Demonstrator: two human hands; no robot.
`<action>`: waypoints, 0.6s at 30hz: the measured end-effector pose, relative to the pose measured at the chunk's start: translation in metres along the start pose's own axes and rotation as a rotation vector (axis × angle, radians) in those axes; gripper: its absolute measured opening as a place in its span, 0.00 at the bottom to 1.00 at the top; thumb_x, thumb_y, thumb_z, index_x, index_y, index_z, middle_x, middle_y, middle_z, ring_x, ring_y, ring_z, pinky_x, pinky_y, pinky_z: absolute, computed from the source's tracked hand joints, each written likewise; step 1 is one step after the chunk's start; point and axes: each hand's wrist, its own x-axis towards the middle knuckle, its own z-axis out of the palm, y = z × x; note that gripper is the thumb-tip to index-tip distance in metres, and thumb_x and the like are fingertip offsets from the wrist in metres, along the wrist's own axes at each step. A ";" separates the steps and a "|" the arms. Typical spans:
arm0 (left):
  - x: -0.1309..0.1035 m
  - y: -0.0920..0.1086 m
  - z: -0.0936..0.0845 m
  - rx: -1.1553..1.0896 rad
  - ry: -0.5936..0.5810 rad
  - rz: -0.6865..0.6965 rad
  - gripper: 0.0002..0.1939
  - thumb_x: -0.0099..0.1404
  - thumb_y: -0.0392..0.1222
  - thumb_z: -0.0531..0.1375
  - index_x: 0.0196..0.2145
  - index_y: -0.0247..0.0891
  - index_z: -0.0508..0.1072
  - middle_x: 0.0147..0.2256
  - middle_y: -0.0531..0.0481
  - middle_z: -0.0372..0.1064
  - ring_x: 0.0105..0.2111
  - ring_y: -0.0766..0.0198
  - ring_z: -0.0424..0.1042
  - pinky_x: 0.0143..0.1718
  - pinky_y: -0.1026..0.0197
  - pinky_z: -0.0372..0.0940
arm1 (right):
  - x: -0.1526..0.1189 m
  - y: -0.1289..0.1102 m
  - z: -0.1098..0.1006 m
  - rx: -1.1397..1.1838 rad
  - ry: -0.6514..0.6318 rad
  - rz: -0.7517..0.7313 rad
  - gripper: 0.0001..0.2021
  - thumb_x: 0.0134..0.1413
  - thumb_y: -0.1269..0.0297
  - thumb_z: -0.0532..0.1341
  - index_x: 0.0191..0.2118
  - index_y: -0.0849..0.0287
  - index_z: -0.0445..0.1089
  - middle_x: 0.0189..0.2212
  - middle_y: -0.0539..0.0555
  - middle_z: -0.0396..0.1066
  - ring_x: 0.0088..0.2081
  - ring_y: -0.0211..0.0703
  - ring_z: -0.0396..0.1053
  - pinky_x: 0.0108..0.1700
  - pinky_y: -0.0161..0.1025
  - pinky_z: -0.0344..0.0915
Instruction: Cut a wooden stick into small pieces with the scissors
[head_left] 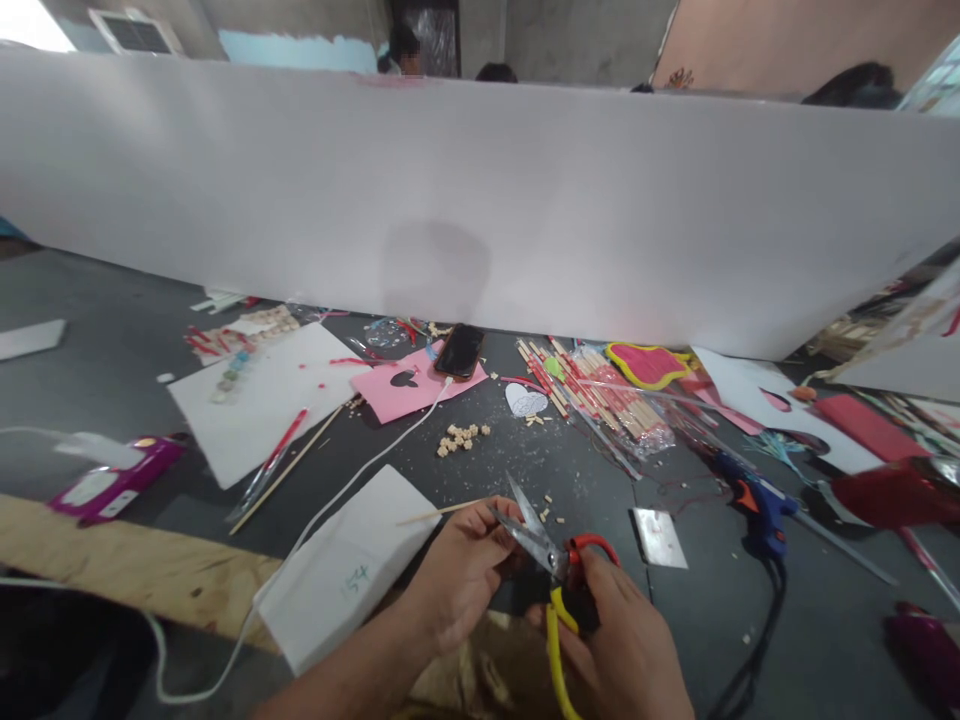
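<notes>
My right hand (626, 625) is closed around the handles of a pair of scissors (553, 560), one red and one yellow. Their blades stand apart and point toward my left hand. Pinched in the fingers of my left hand (466, 565) is a thin wooden stick (431, 514), which sticks out to the left. The stick's other end is hidden by my fingers and the blade. Just beyond the hands lies a small pile of short cut wooden pieces (461, 438). A few more cut bits (547, 508) lie near the scissor tips.
A white board stands upright (450, 200) across the back. A phone (460, 352) on pink paper has a white cable (375, 455) running left. Red-and-tan sticks (592, 390) lie at the back right. A blue glue gun (766, 510) rests to the right, a purple power strip (120, 485) left.
</notes>
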 end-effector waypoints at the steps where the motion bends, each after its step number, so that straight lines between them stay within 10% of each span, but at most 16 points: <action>1: 0.000 0.000 0.000 0.000 -0.004 -0.001 0.09 0.50 0.36 0.66 0.22 0.34 0.68 0.21 0.55 0.63 0.23 0.71 0.61 0.28 0.68 0.56 | 0.000 0.000 0.000 -0.013 0.008 0.001 0.20 0.41 0.58 0.63 0.41 0.59 0.59 0.31 0.55 0.73 0.32 0.45 0.73 0.30 0.35 0.68; 18: 0.002 -0.004 -0.004 0.050 -0.027 0.052 0.07 0.53 0.39 0.64 0.26 0.34 0.69 0.24 0.53 0.64 0.24 0.70 0.60 0.28 0.67 0.56 | 0.001 0.009 0.003 -0.094 0.046 0.032 0.14 0.47 0.51 0.58 0.35 0.57 0.64 0.24 0.51 0.73 0.25 0.43 0.72 0.24 0.34 0.63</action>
